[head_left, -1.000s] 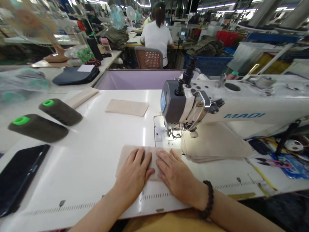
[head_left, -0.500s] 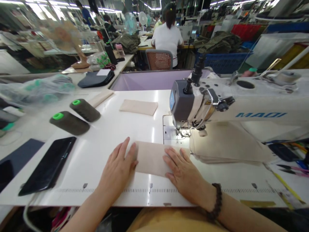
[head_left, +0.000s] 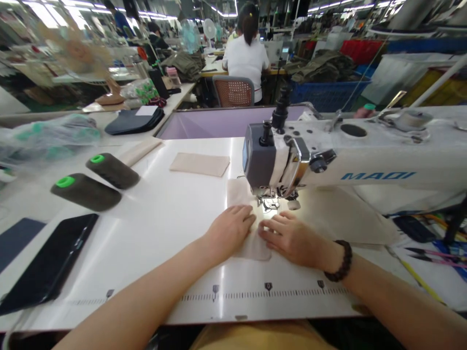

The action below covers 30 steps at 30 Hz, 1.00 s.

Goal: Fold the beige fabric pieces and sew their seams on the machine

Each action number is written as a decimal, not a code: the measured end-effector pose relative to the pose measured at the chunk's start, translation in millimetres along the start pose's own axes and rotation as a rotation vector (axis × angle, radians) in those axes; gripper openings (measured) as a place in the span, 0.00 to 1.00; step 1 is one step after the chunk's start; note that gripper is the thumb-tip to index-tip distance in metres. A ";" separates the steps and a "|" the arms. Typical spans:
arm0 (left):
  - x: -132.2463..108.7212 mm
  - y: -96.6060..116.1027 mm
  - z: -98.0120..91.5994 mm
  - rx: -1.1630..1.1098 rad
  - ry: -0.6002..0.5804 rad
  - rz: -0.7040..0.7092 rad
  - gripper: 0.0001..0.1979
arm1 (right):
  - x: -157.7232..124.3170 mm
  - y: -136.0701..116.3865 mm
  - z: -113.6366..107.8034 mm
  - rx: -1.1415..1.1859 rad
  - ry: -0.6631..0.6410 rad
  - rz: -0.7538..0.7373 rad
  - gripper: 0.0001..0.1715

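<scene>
A beige fabric piece [head_left: 255,249] lies lengthwise on the white table, its far end beside and partly beneath the head of the sewing machine [head_left: 260,155]. Flat on its left side rests my left hand [head_left: 230,232], fingers stretched and close together. My right hand [head_left: 294,239], wearing a dark beaded bracelet, touches the right edge with its fingers slightly apart. Both hands sit just in front of the lit presser foot [head_left: 270,204]. A second beige piece [head_left: 200,164] lies farther back on the table. To the right, a stack of beige fabric [head_left: 343,218] is partly under the machine arm.
Two dark thread cones [head_left: 85,192] with green tops and a glossy black tray-like object [head_left: 51,262] are at left. Scissors-like pink-handled tools [head_left: 426,255] lie at right. Ahead, a person in white [head_left: 246,61] sits beyond a lilac-lined bin [head_left: 204,124].
The fabric piece has been turned from crosswise to lengthwise and moved to the presser foot. Both hands have moved up and right with it, closer together. The view has shifted slightly.
</scene>
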<state>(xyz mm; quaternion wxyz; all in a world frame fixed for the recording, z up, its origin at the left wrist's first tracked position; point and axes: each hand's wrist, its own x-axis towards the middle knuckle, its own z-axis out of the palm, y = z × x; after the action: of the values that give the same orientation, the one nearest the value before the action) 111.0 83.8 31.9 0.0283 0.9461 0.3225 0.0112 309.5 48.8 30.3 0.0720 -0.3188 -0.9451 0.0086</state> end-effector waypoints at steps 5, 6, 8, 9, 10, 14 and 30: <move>11.0 0.9 4.4 -0.043 0.052 0.002 0.13 | -5.0 11.7 5.6 0.006 0.096 0.053 0.12; 12.7 -1.2 4.5 -0.049 0.065 0.001 0.14 | -5.4 11.9 6.2 0.013 0.101 0.057 0.12; 16.2 -6.7 3.9 -0.064 0.072 0.016 0.13 | -5.3 11.9 6.9 0.028 0.096 0.062 0.13; 17.9 -9.4 3.4 -0.074 0.071 0.026 0.13 | -4.8 11.9 7.1 0.035 0.092 0.070 0.14; 19.5 -11.9 3.0 -0.086 0.071 0.032 0.12 | -4.3 11.8 7.1 0.043 0.086 0.083 0.14; 23.4 -18.4 4.4 -0.123 0.097 0.042 0.13 | -2.4 11.4 5.5 0.080 0.066 0.153 0.15; 26.7 -27.2 9.3 -0.160 0.138 0.068 0.10 | 2.7 8.7 1.1 0.083 0.024 0.242 0.14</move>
<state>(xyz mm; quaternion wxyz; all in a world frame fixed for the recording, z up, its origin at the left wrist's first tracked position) 115.9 121.2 21.1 0.0811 0.9482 0.2895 0.1031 312.4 57.4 29.1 0.0948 -0.4274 -0.8975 0.0525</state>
